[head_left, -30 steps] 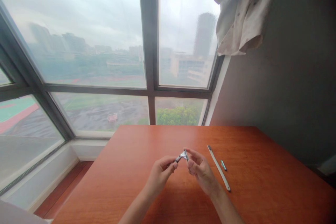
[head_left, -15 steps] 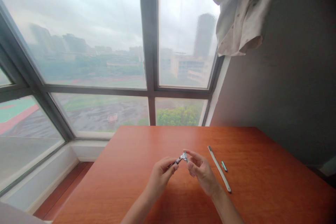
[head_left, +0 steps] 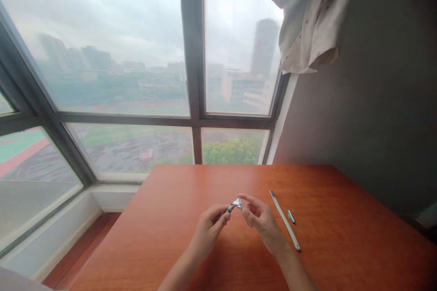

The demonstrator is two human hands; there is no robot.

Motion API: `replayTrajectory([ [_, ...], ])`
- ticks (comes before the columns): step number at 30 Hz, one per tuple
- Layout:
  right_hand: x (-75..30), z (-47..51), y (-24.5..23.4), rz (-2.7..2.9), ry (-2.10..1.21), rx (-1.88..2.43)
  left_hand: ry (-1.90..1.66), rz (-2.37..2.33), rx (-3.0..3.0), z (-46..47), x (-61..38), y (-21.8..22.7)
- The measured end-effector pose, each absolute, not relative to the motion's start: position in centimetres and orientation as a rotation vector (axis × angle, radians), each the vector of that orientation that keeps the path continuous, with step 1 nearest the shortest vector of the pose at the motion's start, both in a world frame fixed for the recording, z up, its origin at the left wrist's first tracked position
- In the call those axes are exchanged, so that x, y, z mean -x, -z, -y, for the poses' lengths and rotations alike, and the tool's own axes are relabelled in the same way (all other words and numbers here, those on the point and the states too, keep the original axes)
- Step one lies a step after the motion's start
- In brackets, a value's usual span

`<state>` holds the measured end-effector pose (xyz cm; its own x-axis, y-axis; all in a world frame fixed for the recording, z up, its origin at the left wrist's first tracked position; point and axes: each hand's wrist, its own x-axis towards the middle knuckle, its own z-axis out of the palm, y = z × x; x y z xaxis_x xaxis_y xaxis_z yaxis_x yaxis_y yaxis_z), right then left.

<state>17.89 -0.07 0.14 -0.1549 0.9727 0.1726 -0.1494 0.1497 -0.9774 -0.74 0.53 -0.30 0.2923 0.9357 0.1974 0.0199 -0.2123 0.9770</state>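
Over the table, a razor [head_left: 235,204] with a silvery head is held between my two hands. My left hand [head_left: 206,227] is closed around its dark handle, thumb along the near side, and hides most of it. My right hand [head_left: 262,223] pinches the razor's head at its two ends, index finger above and thumb below. To the right of that hand lies a long, pale, thin stick with a dark tip, like a toothbrush [head_left: 285,221]. Beside it rests a small green-and-dark strip, like a razor blade cartridge [head_left: 291,217].
The reddish-brown wooden table [head_left: 164,227] reaches up to large windows with a grey frame [head_left: 195,77]. A pale cloth [head_left: 312,22] hangs at the upper right in front of the dark wall [head_left: 368,100].
Both hands stay nearly in place on the razor. Its head has shifted very slightly to the left; the things on the table have not moved.
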Motion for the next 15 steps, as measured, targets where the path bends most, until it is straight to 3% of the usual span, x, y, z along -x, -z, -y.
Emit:
replayTrajectory([
  [7,-17.1,-0.4,1.0,1.315,-1.262,0.964,-1.178,-0.944,-1.345,-0.6,0.7,-0.5],
  [15,-15.2,-0.1,1.2,1.308,-1.236,0.992,-0.991,-0.886,-1.256,0.1,-0.6,-0.5],
])
